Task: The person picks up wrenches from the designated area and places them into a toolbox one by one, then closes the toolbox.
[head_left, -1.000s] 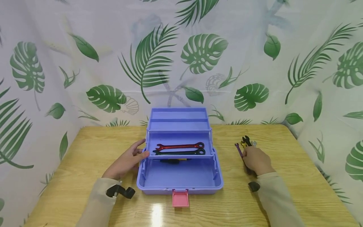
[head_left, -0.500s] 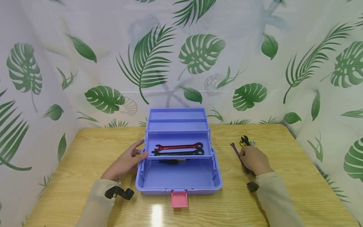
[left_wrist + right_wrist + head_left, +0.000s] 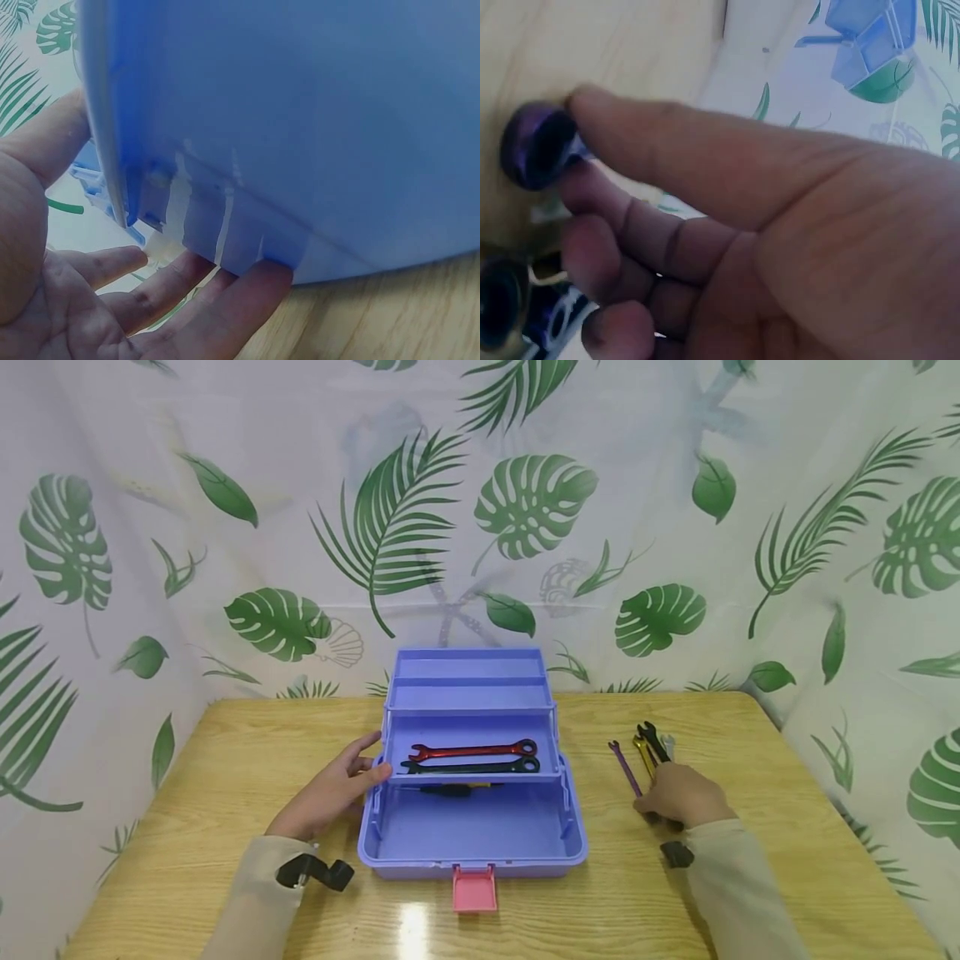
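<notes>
A lavender toolbox point(image 3: 472, 870) stands raised on the table with a pink latch point(image 3: 474, 891) in front. My left hand point(image 3: 330, 793) holds its left side, thumb at the tray edge and fingers against the outer wall point(image 3: 285, 135). A red wrench point(image 3: 472, 750) and a dark green wrench point(image 3: 472, 767) lie in the lower tray. At right, my right hand point(image 3: 686, 793) pinches the ring end of a purple wrench point(image 3: 624, 767) between thumb and index finger; the ring point(image 3: 538, 146) shows close up. Beside it lie a gold wrench point(image 3: 643, 756), a black wrench point(image 3: 654, 742) and a silver wrench point(image 3: 669, 746), partly hidden by the hand.
A dark-handled tool point(image 3: 453, 790) lies in the box's bottom compartment, below the tray. Two upper trays point(image 3: 468, 692) rise at the back. A leaf-printed cloth point(image 3: 555, 593) hangs behind the wooden table point(image 3: 285, 727).
The purple wrench has shifted left, away from the other wrenches. My right hand has slid down toward its ring end, showing more of the wrenches. The left hand keeps its place on the toolbox.
</notes>
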`<state>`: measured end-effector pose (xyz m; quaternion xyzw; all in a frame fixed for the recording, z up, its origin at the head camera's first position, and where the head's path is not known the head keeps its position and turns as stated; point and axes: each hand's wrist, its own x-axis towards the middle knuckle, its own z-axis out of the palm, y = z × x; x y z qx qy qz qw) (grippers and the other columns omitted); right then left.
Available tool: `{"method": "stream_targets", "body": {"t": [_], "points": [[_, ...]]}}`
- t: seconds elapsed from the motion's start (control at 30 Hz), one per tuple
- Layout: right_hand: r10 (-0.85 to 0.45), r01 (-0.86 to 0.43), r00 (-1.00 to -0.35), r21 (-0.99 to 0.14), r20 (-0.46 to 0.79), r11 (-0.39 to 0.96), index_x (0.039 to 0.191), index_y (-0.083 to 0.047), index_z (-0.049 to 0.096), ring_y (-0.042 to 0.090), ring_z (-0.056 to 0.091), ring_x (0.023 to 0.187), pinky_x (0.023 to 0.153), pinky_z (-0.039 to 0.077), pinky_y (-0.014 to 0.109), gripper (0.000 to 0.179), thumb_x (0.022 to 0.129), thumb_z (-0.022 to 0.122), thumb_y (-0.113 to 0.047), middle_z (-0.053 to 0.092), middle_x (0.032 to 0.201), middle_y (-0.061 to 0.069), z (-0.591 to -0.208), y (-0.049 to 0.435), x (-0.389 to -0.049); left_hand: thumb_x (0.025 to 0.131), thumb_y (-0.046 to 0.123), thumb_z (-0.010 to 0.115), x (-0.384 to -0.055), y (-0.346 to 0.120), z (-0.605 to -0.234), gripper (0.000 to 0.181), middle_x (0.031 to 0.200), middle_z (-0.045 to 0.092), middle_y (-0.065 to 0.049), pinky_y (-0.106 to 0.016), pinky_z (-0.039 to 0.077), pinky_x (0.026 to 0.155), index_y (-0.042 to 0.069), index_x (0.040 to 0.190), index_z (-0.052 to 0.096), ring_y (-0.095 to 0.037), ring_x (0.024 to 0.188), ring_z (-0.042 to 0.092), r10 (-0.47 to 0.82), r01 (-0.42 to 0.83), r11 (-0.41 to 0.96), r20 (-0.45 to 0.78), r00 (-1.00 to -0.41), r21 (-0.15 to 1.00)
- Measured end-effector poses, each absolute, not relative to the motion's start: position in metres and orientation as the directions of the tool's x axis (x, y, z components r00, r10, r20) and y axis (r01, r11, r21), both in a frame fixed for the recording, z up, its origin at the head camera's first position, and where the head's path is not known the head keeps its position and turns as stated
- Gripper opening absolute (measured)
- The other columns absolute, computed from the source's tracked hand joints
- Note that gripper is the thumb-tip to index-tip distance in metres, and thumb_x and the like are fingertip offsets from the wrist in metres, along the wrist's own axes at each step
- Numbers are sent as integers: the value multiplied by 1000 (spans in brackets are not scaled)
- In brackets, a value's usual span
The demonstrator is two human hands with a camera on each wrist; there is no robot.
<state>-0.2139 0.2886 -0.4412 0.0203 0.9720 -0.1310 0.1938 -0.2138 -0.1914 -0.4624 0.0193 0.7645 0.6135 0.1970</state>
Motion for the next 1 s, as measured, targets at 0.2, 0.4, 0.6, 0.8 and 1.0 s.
{"method": "stream_targets", "body": {"t": [0.2, 0.4, 0.6, 0.8, 1.0], "points": [[5, 95, -930, -228, -368, 969, 60, -11, 56, 16, 49, 48, 44, 37, 29, 29, 83, 64, -28, 55, 57, 3, -441, 283, -214, 86, 46, 66, -214, -192, -462, 76, 126, 51, -15, -46, 54, 82, 33, 148, 23, -33, 116, 53, 268, -211, 248, -276, -923, 946], [37, 129, -926, -223, -376, 966, 59, -13, 54, 15, 49, 48, 43, 37, 28, 30, 81, 62, -31, 54, 57, 2, -436, 278, -213, 86, 47, 66, -214, -191, -462, 77, 125, 52, -15, -46, 55, 82, 33, 148, 23, -32, 115, 53, 268, -211, 254, -279, -922, 944], [15, 110, -949, -286, -314, 952, 58, -15, 45, 13, 42, 45, 42, 34, 27, 35, 88, 57, -27, 41, 50, -3, -430, 279, -214, 85, 49, 65, -215, -191, -464, 78, 126, 51, -14, -46, 54, 83, 34, 149, 22, -32, 115, 53, 255, -220, 271, -291, -922, 937], [13, 90, -975, -342, -222, 935, 76, -8, 51, 17, 45, 55, 48, 36, 30, 22, 93, 53, -21, 50, 65, 4, -431, 282, -217, 88, 45, 64, -209, -187, -450, 78, 128, 51, -17, -48, 53, 84, 28, 150, 21, -34, 116, 53, 265, -226, 273, -299, -917, 935], [2, 62, -985, -338, -174, 939, 87, -2, 65, 20, 54, 63, 54, 44, 35, 17, 91, 59, -18, 63, 82, 12, -433, 285, -218, 88, 44, 64, -202, -184, -437, 79, 128, 50, -18, -49, 53, 85, 24, 151, 20, -34, 116, 52, 268, -221, 278, -296, -917, 935]]}}
